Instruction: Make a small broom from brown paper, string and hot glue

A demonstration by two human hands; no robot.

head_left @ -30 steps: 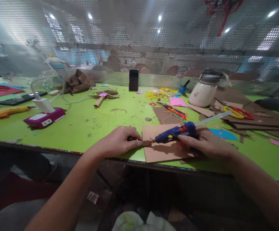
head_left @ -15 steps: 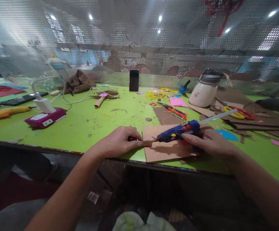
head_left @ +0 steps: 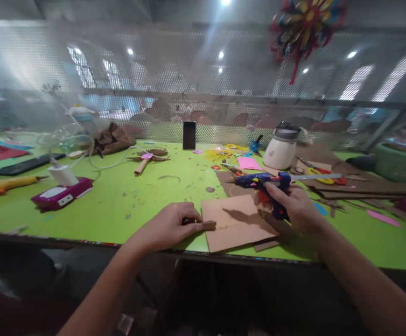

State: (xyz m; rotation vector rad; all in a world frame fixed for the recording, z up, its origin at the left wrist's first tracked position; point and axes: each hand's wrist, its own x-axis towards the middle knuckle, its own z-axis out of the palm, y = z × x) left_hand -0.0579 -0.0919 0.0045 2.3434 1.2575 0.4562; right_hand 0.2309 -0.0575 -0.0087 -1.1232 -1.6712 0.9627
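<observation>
on my remote feed i record the left hand low over the front of the green table, thumb and fingers pinching a small brown strip; the strip's free end reaches over the left edge of a cardboard sheet; whether it touches the sheet i cannot tell; the right hand grasps a blue glue gun by its handle, fingers near the red trigger; whether the trigger is pressed i cannot tell; the gun is held above the sheet, nozzle pointing left and apart from the strip, its shadow falling on the cardboard; a pale glue stick juts from its rear; beyond the gun i note pink paper, a white jug and scissors; a dark phone stands upright at the back; a purple socket block sits at left.
</observation>
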